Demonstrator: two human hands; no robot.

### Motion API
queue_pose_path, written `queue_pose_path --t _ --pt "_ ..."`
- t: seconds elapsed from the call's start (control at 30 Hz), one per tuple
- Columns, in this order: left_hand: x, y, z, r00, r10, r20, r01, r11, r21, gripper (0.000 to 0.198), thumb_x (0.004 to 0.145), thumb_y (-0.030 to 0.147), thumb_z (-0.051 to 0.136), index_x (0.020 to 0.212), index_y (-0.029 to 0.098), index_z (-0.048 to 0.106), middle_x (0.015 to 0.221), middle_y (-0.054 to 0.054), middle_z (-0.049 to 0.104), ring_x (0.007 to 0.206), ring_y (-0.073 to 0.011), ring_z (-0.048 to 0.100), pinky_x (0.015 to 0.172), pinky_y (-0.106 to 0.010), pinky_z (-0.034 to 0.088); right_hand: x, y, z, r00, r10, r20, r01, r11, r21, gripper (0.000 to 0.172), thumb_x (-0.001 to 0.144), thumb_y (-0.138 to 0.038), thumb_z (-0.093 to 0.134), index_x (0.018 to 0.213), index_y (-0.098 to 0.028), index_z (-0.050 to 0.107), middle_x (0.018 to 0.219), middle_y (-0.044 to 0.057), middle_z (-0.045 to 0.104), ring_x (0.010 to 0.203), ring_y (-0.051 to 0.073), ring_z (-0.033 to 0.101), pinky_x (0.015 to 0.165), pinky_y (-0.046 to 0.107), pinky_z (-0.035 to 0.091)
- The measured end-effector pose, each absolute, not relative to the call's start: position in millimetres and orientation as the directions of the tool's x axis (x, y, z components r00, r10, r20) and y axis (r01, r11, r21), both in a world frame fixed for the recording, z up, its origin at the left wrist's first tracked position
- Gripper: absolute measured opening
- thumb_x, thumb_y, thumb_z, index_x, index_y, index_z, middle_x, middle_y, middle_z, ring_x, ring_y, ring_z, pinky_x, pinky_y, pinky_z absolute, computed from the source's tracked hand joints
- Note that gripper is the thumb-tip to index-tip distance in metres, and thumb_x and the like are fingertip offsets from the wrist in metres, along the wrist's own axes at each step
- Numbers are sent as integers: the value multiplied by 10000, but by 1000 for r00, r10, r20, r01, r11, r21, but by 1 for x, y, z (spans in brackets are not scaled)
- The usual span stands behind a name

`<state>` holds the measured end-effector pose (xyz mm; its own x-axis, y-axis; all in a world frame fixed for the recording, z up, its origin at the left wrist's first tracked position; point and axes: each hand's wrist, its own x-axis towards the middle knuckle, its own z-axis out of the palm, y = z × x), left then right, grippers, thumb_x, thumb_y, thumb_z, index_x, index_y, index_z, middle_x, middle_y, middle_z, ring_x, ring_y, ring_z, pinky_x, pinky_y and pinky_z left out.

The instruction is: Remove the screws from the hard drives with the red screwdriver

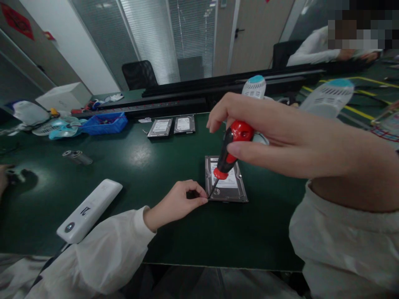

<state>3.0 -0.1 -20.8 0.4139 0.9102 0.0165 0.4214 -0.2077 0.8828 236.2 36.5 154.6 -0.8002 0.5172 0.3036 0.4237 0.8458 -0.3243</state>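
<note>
A hard drive [229, 189] lies flat on the green table [140, 174] in front of me. My right hand [280, 137] is wrapped round the red and black handle of a screwdriver [230, 151], held upright with its tip at the drive's near left corner. My left hand [179, 203] rests on the table beside that corner, fingers pinched together right at the screwdriver tip; what they pinch is too small to see.
Two more hard drives [171, 126] lie further back. A white device marked 21 [90, 209] sits at the left, a blue bin [104, 123] and a metal cylinder [76, 157] beyond it. A black rail [218, 89] crosses the back. Another person sits at the far right.
</note>
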Motion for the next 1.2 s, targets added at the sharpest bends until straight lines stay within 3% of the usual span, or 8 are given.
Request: queue_pose_path --t 0.1,0.3,0.5,0.6,0.7,0.9,1.07,1.2 --pt "3 0 -21 414 910 11 422 -203 884 49 822 232 755 835 185 755 871 -17 727 830 -170 656 793 -299 497 238 35 156 -809 514 284 402 837 -371 227 905 -239 506 1120 -181 552 978 28 592 769 138 516 674 302 403" --pt "3 0 -21 417 908 43 413 -231 881 37 824 219 753 826 182 747 865 -18 727 823 -168 654 802 -302 494 237 44 151 -776 500 384 439 866 -240 289 991 -442 554 981 -158 609 771 -15 584 643 99 476 612 287 328" --pt "3 0 -21 411 911 19 416 -206 886 55 820 238 758 828 184 753 865 -21 727 824 -175 655 790 -305 496 238 36 153 -823 471 316 380 871 -311 260 875 -153 558 1135 -140 569 868 -7 587 688 106 489 623 273 371" --pt "3 0 -21 420 907 21 411 -211 887 51 827 238 755 834 188 755 869 -16 728 824 -171 654 797 -303 493 237 34 154 -807 479 346 412 876 -251 207 954 -310 599 1085 -151 582 865 -4 601 685 103 505 625 288 360" --pt "2 0 -21 421 907 21 407 -210 889 49 831 238 753 834 189 753 868 -14 726 825 -169 654 802 -302 489 237 35 154 -789 510 343 475 860 -186 355 989 -519 544 1000 -170 611 788 -12 589 627 104 469 589 306 313" --pt "2 0 -23 411 911 7 415 -194 889 46 825 237 750 833 192 754 863 -12 721 825 -172 650 787 -303 482 237 32 154 -825 473 310 393 873 -288 288 844 -153 537 1132 -141 546 929 13 593 712 118 504 623 287 392" --pt "4 0 -20 412 911 13 418 -202 885 42 822 233 750 829 192 753 862 -15 722 823 -175 651 784 -304 482 235 35 151 -749 547 373 529 833 -159 307 960 -487 561 978 -180 576 721 -18 542 617 124 470 616 302 310" --pt "3 0 -19 419 908 21 422 -215 881 52 828 239 746 827 188 752 856 -18 725 820 -174 650 780 -301 482 238 38 152 -776 537 331 496 843 -206 201 947 -344 510 1004 -167 584 788 2 572 655 123 484 633 294 314"
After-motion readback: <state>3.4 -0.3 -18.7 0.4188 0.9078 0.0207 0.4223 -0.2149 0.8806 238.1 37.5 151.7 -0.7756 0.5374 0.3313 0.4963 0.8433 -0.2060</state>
